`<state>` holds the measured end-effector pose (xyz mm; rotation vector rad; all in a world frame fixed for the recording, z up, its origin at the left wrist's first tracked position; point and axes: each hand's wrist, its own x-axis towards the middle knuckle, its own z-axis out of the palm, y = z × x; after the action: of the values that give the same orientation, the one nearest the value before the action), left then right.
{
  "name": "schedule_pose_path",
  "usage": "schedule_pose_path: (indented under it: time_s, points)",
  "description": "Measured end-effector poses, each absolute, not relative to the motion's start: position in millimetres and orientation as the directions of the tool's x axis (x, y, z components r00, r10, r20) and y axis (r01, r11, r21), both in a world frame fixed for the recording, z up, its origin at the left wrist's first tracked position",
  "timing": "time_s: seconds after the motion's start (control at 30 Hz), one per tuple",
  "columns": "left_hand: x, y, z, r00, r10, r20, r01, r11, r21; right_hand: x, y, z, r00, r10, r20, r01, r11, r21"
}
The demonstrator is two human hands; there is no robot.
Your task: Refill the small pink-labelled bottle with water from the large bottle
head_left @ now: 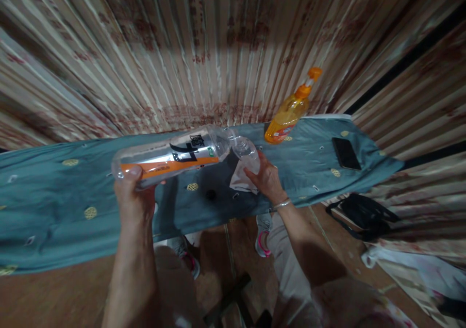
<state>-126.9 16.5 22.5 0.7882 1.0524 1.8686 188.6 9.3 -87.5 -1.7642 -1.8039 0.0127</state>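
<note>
My left hand (134, 187) is wrapped round the lower end of a large clear plastic bottle (160, 155) with a silver and orange label. The bottle lies nearly level above the table, its neck pointing right. At its mouth is a small clear plastic cup (244, 147), tilted towards the bottle, with my right hand (267, 177) closed round its far end. Whether the two rims touch, I cannot tell. Below the cup a folded pale cloth or tissue (240, 180) rests on the table. A small dark round thing, perhaps a cap (210, 194), lies under the bottle.
A teal patterned cloth covers the long narrow table (47, 197). An orange pump bottle (286, 119) stands at the back right, and a black phone (345, 153) lies near the right end. Patterned curtains (218, 51) hang behind. A black bag (364, 214) sits low at the right.
</note>
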Motion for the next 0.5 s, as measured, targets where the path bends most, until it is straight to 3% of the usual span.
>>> schedule_pose_path:
  time_s: [0.5]
  points:
    - [-125.5, 12.2, 30.6, -0.465, 0.874, 0.144, -0.343, -0.328, 0.880, 186.0, 8.6, -87.4, 0.076, 0.910, 0.409, 0.929, 0.085, -0.361]
